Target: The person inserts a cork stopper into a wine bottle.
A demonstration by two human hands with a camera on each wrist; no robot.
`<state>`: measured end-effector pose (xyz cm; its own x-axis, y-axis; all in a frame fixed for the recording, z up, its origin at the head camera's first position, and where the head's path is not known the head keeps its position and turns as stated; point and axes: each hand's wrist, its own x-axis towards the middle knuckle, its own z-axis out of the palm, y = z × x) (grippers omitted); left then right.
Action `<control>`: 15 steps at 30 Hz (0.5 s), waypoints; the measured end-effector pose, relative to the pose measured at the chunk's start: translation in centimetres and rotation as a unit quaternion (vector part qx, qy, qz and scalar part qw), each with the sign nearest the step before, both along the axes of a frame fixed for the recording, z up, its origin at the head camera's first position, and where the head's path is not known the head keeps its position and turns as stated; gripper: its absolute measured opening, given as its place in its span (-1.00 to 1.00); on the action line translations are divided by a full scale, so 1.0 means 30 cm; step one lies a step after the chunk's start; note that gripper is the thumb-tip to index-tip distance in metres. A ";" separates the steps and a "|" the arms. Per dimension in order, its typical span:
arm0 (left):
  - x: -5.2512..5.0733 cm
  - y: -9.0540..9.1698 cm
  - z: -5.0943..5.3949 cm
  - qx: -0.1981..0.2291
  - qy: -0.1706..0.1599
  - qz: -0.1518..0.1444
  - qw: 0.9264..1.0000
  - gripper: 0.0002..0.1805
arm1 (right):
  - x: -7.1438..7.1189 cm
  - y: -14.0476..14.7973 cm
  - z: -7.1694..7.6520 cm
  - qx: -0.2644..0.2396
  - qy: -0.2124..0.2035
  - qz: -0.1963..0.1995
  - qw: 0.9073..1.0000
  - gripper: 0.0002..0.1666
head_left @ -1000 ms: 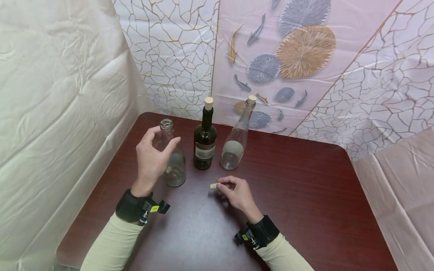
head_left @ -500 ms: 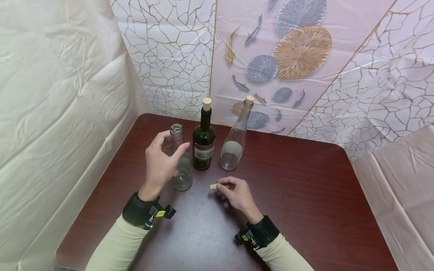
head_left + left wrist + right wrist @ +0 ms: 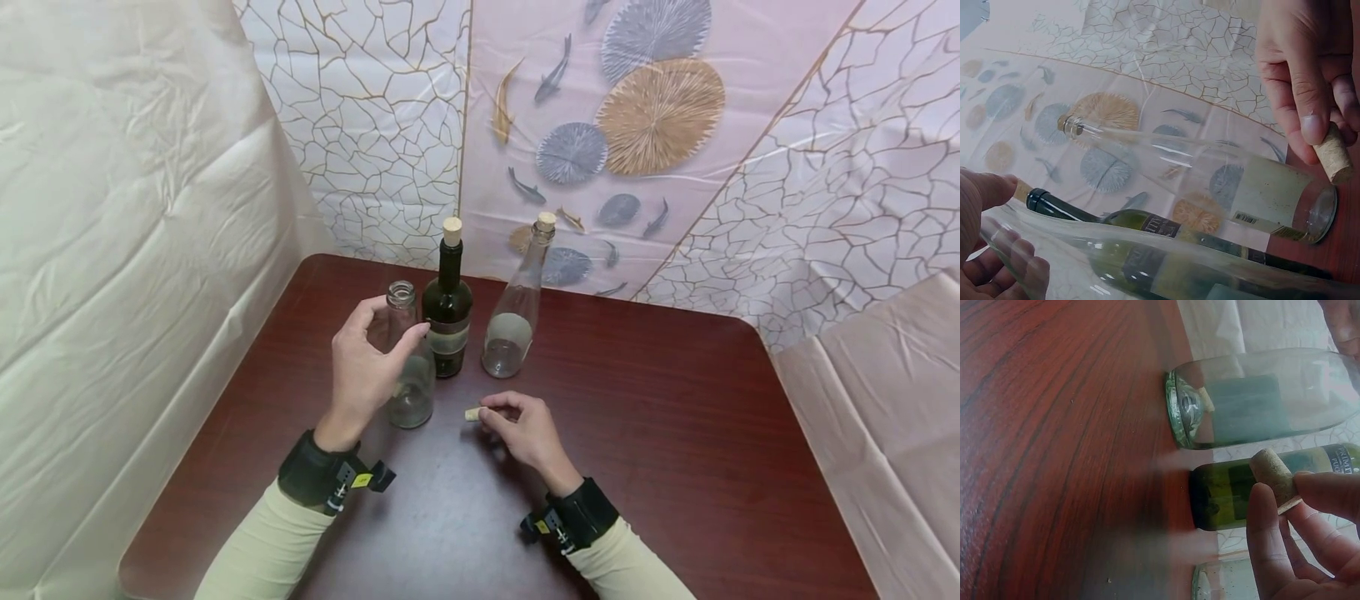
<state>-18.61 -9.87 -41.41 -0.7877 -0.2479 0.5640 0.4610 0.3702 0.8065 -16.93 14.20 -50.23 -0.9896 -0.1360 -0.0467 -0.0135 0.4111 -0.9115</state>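
My left hand (image 3: pixel 363 367) grips an uncorked clear glass bottle (image 3: pixel 411 407) around its upper part, thumb on the near right side. The bottle stands upright, its mouth bare. My right hand (image 3: pixel 528 429) pinches a small cork (image 3: pixel 472 413) between thumb and fingers, low over the table and right of that bottle. Both ends of the cork (image 3: pixel 1272 475) stick out of the pinch in the right wrist view. Just behind the gripped bottle is a dark green wine bottle (image 3: pixel 448 292) with a cork in its neck. Right of it stands another clear bottle (image 3: pixel 512 333), also corked.
The dark red wooden table (image 3: pixel 637 400) has rounded corners. A patterned cloth (image 3: pixel 375 125) hangs behind it, and a pale cloth (image 3: pixel 150 208) hangs along the left side. The three bottles stand close together.
My left hand has moved the uncorked clear bottle rightward and slightly nearer, so it now partly overlaps the green bottle in view. The right hand and its cork have stayed put.
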 end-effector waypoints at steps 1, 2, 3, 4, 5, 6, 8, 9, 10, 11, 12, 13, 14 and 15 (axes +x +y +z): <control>0.001 0.002 -0.001 0.000 -0.001 -0.001 1.000 -0.58 | 0.000 0.000 0.002 0.007 0.005 0.000 1.000 -0.83; 0.001 0.003 -0.003 -0.001 -0.002 -0.001 1.000 -0.57 | 0.000 0.000 0.005 0.015 0.012 0.002 1.000 -0.83; 0.002 0.004 -0.005 0.000 -0.003 -0.002 1.000 -0.57 | 0.000 0.001 0.009 0.025 0.020 0.003 0.999 -0.82; 0.003 0.004 -0.007 0.000 -0.002 -0.003 1.000 -0.57 | -0.001 0.001 0.013 0.036 0.031 0.005 0.999 -0.82; 0.003 0.005 -0.008 0.001 -0.002 -0.004 1.000 -0.56 | -0.001 0.001 0.018 0.046 0.044 0.007 0.998 -0.82; 0.003 0.005 -0.009 0.001 0.000 -0.004 1.000 -0.56 | -0.002 0.002 0.024 0.057 0.057 0.011 0.997 -0.82; 0.004 0.005 -0.011 0.001 0.004 -0.004 1.000 -0.56 | -0.004 0.001 0.042 0.079 0.088 0.020 0.993 -0.82; 0.004 0.006 -0.012 0.001 0.006 -0.004 1.000 -0.56 | -0.005 0.000 0.053 0.091 0.105 0.025 0.990 -0.81; 0.004 0.006 -0.013 0.001 0.008 -0.004 1.000 -0.56 | -0.008 -0.001 0.064 0.101 0.124 0.032 0.987 -0.82; 0.004 0.006 -0.014 0.000 0.009 -0.003 1.000 -0.55 | -0.011 -0.003 0.079 0.109 0.139 0.038 0.984 -0.82; 0.004 0.007 -0.015 0.000 0.010 -0.002 1.000 -0.55 | -0.015 -0.006 0.093 0.117 0.152 0.045 0.980 -0.83; 0.004 0.008 -0.015 0.000 0.010 -0.003 1.000 -0.55 | -0.018 -0.009 0.109 0.123 0.167 0.053 0.977 -0.83; 0.004 0.009 -0.016 -0.001 0.010 -0.002 1.000 -0.55 | -0.022 -0.012 0.124 0.129 0.179 0.060 0.973 -0.83; 0.003 0.009 -0.016 -0.002 0.010 -0.002 1.000 -0.55 | -0.027 -0.015 0.139 0.133 0.188 0.068 0.971 -0.84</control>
